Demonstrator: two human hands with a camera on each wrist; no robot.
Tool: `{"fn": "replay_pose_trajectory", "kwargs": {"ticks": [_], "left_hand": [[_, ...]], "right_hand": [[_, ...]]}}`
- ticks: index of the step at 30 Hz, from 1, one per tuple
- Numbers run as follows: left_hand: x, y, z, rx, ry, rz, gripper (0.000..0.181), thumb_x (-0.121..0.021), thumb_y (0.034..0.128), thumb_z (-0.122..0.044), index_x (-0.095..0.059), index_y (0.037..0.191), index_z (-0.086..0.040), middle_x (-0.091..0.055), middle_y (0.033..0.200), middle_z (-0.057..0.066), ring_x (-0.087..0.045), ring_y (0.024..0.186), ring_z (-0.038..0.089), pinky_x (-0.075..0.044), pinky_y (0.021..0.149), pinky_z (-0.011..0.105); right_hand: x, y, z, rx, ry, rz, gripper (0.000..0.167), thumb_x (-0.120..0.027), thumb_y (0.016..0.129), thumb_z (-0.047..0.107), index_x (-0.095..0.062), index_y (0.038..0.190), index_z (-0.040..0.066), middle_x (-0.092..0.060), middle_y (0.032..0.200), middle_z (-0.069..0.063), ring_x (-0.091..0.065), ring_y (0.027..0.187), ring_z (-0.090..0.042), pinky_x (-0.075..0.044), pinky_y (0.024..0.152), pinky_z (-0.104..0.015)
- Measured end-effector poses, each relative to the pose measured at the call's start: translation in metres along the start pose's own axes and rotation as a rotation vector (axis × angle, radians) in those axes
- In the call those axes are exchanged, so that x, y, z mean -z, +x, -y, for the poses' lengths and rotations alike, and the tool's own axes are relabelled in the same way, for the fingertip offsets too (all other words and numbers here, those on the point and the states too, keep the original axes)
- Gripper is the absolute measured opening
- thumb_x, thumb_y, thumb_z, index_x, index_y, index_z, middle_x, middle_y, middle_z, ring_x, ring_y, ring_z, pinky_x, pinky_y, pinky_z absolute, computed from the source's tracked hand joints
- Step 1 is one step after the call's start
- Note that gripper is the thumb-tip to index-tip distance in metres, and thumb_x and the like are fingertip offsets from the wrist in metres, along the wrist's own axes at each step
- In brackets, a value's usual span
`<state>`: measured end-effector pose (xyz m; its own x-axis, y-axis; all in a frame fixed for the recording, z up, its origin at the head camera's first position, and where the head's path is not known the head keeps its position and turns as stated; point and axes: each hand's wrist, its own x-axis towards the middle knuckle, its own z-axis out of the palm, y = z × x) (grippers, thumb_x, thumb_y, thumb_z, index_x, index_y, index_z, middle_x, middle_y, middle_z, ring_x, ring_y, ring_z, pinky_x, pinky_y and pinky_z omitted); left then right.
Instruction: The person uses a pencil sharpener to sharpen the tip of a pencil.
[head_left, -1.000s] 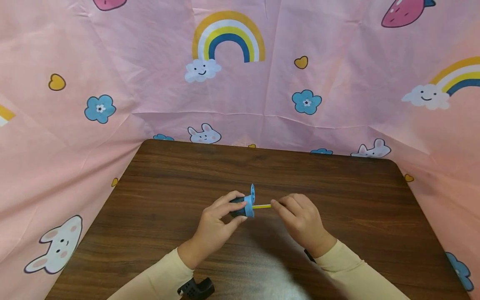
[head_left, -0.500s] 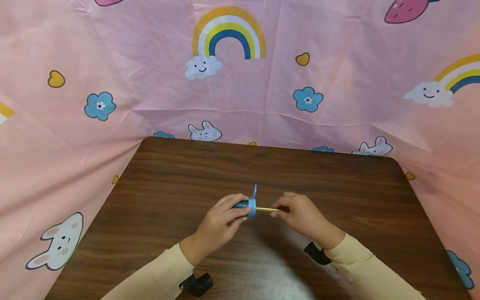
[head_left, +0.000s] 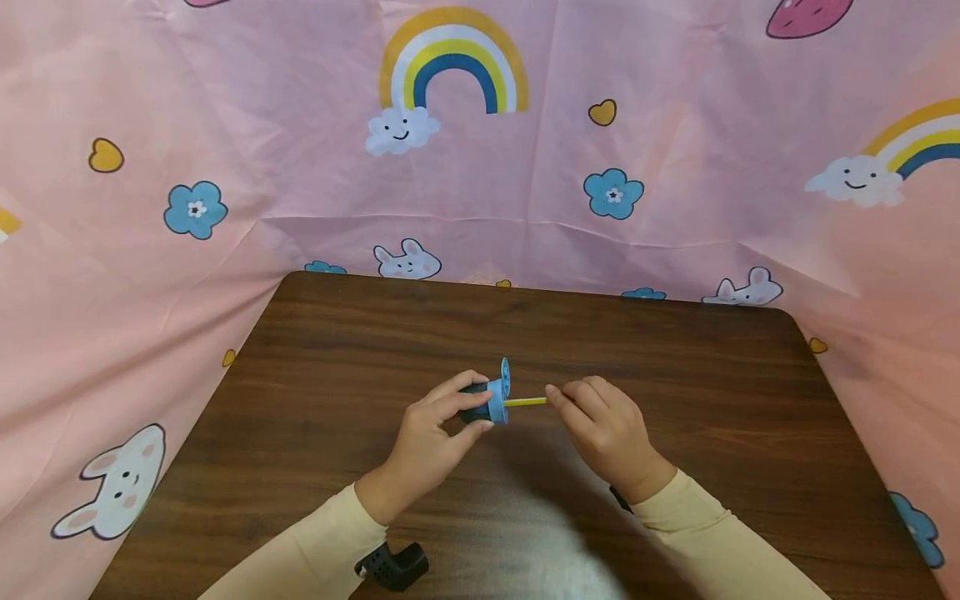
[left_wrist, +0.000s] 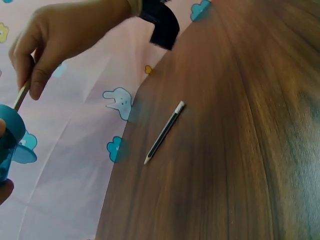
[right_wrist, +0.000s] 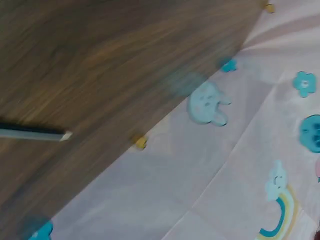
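Observation:
In the head view my left hand (head_left: 423, 442) grips a small pencil sharpener (head_left: 495, 402) with a dark body and light blue top. Its blue flip lid (head_left: 506, 377) stands up. A yellow pencil (head_left: 525, 402) runs into the sharpener from the right. My right hand (head_left: 607, 429) pinches the pencil's outer end between thumb and fingers. In the left wrist view a dark-and-white striped pencil (left_wrist: 165, 132) lies on the table; in the head view I cannot see it. The right wrist view shows neither hand, only a dark-and-grey pencil end (right_wrist: 45, 134).
The brown wood-grain table (head_left: 360, 333) has rounded far corners. Behind and beside it hangs a pink patterned cloth (head_left: 300, 125). A black wrist device (head_left: 393, 567) hangs below the left sleeve.
My right hand rolls one way and then back at the pencil's end. The sharpener's lid tilts and returns with small turns of my left hand. Both hands keep their hold.

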<state>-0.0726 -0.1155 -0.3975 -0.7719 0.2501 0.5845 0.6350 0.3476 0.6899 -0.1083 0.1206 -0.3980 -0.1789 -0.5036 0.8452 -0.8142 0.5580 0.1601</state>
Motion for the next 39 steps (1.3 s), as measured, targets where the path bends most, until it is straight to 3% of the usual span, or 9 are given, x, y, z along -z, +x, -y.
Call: {"fn": "replay_pose_trajectory", "kwargs": {"ticks": [3, 9, 13, 17, 22, 28, 32, 36, 39], "left_hand": [[0.002, 0.001, 0.001, -0.077, 0.097, 0.029, 0.038, -0.079, 0.0724, 0.008, -0.071, 0.109, 0.004, -0.063, 0.121, 0.014, -0.061, 0.109, 0.029, -0.058, 0.079, 0.035], [0.002, 0.001, 0.011, -0.382, 0.238, 0.094, 0.028, -0.078, 0.0760, 0.004, -0.073, 0.104, 0.003, -0.063, 0.116, 0.016, -0.060, 0.108, 0.030, -0.054, 0.090, 0.034], [0.000, 0.000, 0.017, -0.549, 0.254, 0.076, 0.015, -0.060, 0.0944, -0.003, -0.073, 0.103, 0.000, -0.062, 0.113, 0.017, -0.061, 0.104, 0.030, -0.052, 0.093, 0.031], [-0.002, -0.001, 0.019, -0.595, 0.254, 0.073, 0.023, -0.049, 0.0998, -0.006, -0.072, 0.103, -0.002, -0.061, 0.112, 0.017, -0.060, 0.102, 0.029, -0.052, 0.094, 0.030], [-0.001, -0.003, 0.018, -0.416, 0.206, 0.077, 0.020, -0.074, 0.0811, 0.003, -0.073, 0.101, 0.002, -0.063, 0.114, 0.015, -0.060, 0.107, 0.029, -0.053, 0.093, 0.030], [0.002, -0.001, 0.012, -0.135, 0.121, -0.013, 0.037, -0.080, 0.0697, 0.010, -0.073, 0.105, 0.004, -0.064, 0.119, 0.014, -0.062, 0.105, 0.028, -0.057, 0.070, 0.027], [0.003, -0.002, 0.006, -0.030, 0.026, -0.027, 0.038, -0.079, 0.0701, 0.011, -0.072, 0.107, 0.005, -0.064, 0.120, 0.014, -0.065, 0.100, 0.026, -0.057, 0.065, 0.027], [0.003, -0.003, 0.003, -0.043, 0.055, -0.001, 0.037, -0.079, 0.0710, 0.009, -0.072, 0.107, 0.003, -0.064, 0.119, 0.013, -0.064, 0.101, 0.026, -0.056, 0.065, 0.024], [0.002, -0.002, 0.004, -0.163, 0.135, 0.031, 0.035, -0.079, 0.0700, 0.010, -0.073, 0.104, 0.003, -0.064, 0.117, 0.013, -0.061, 0.106, 0.028, -0.057, 0.076, 0.027]], "right_hand": [[0.005, 0.005, 0.004, -0.182, 0.137, 0.175, 0.007, -0.069, 0.088, 0.004, -0.075, 0.088, 0.002, -0.057, 0.074, -0.004, -0.049, 0.061, -0.014, -0.046, 0.048, -0.023], [0.015, 0.019, -0.003, -0.899, 0.677, 0.681, 0.006, -0.077, 0.081, 0.010, -0.075, 0.080, 0.005, -0.063, 0.072, 0.001, -0.048, 0.059, -0.006, -0.042, 0.049, -0.021], [0.017, 0.020, -0.013, -1.054, 0.854, 0.843, 0.012, -0.075, 0.084, 0.014, -0.075, 0.082, 0.002, -0.059, 0.064, 0.001, -0.045, 0.055, -0.009, -0.042, 0.047, -0.024], [0.017, 0.020, -0.018, -1.046, 0.916, 0.913, 0.016, -0.073, 0.086, 0.015, -0.074, 0.081, 0.001, -0.051, 0.059, 0.004, -0.045, 0.053, -0.009, -0.044, 0.048, -0.025], [0.017, 0.020, -0.010, -0.839, 0.657, 0.840, 0.016, -0.074, 0.085, 0.021, -0.076, 0.091, 0.006, -0.064, 0.078, 0.004, -0.053, 0.066, -0.008, -0.048, 0.056, -0.025], [0.011, 0.004, 0.001, -0.263, 0.165, 0.371, 0.027, -0.075, 0.085, 0.014, -0.072, 0.110, 0.004, -0.063, 0.098, -0.007, -0.059, 0.085, -0.020, -0.055, 0.068, -0.032], [0.001, -0.002, 0.002, -0.043, 0.050, 0.087, 0.018, -0.056, 0.098, 0.008, -0.072, 0.100, 0.000, -0.062, 0.086, -0.010, -0.059, 0.072, -0.022, -0.053, 0.060, -0.033], [0.000, -0.003, 0.006, -0.066, 0.047, 0.039, 0.022, -0.055, 0.099, 0.010, -0.073, 0.090, 0.002, -0.057, 0.076, -0.007, -0.050, 0.061, -0.018, -0.045, 0.049, -0.025], [0.007, 0.000, 0.007, -0.253, 0.223, 0.225, 0.011, -0.067, 0.090, 0.011, -0.075, 0.085, 0.004, -0.055, 0.072, -0.002, -0.047, 0.059, -0.011, -0.041, 0.047, -0.021]]}}
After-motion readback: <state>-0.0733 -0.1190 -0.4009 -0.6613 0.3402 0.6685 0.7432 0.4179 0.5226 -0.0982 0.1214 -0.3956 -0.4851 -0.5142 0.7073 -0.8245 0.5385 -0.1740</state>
